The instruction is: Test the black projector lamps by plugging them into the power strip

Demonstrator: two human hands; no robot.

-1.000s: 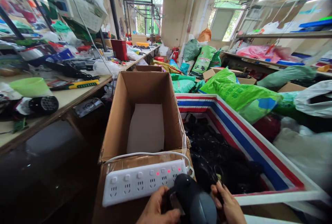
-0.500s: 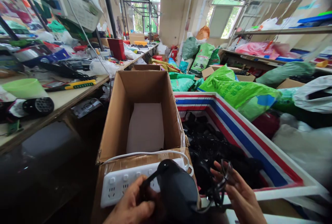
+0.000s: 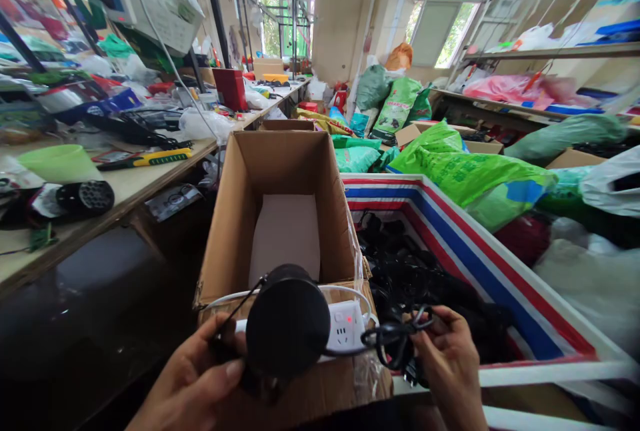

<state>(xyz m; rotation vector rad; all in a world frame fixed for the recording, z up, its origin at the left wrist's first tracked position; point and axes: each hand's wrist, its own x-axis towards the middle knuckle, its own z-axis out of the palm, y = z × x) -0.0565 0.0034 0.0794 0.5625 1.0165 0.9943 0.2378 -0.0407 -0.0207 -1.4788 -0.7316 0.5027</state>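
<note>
Centrally, a black cylinder sits clamped in the left hand, fingers closed around its side, over a white power strip on a cardboard box; the right hand pinches a looped black cord.

Left hand holding black cylinder, right hand holding black cord

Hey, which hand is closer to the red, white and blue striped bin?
Right hand: nearer, at the near rim of the striped bin, holding a black cable coil. Left hand: farther, in front of the cardboard box, gripping a round black object.
</note>
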